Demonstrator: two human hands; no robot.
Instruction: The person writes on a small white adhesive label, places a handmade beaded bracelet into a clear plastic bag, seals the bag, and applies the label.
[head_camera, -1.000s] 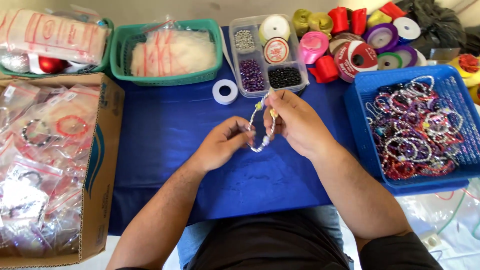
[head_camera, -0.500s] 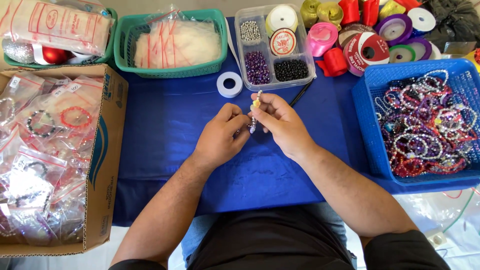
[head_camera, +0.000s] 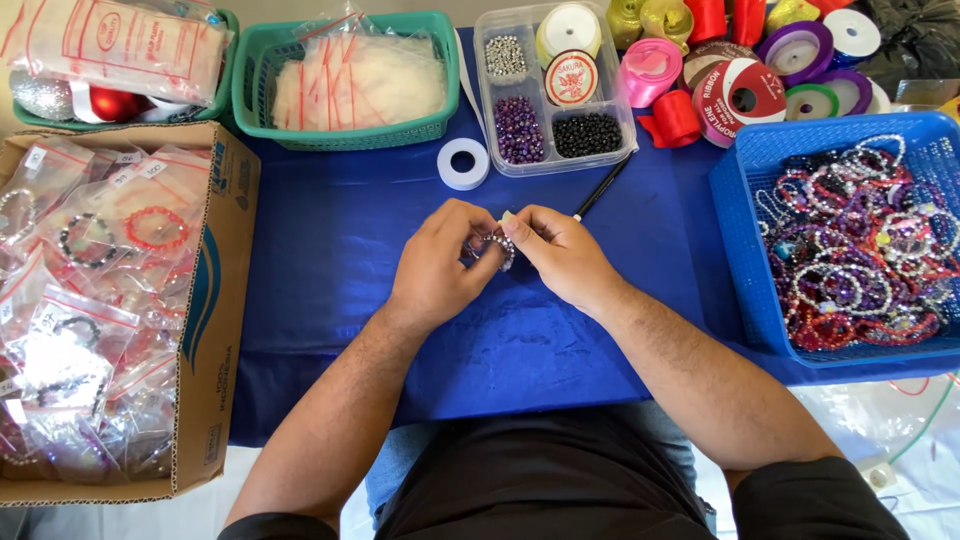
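My left hand (head_camera: 438, 262) and my right hand (head_camera: 558, 256) meet over the blue cloth (head_camera: 340, 250), both pinching a small beaded bracelet (head_camera: 492, 243) of purple and clear beads between the fingertips. The bracelet loops around my left fingers and is partly hidden by them. A thin black tool (head_camera: 601, 187) lies on the cloth just beyond my right hand. A small white roll (head_camera: 464, 163) sits a little farther back.
A clear compartment box (head_camera: 556, 95) holds silver, purple and black beads. A blue basket (head_camera: 745, 240) of bracelets stands at right, ribbon spools (head_camera: 740, 85) behind it. A cardboard box (head_camera: 225, 290) of bagged bracelets is at left, a green basket (head_camera: 345, 135) of plastic bags behind.
The bracelet hung stretched and raised between my hands a second ago; now both hands have drawn close together lower over the cloth, with the bracelet bunched at the fingertips.
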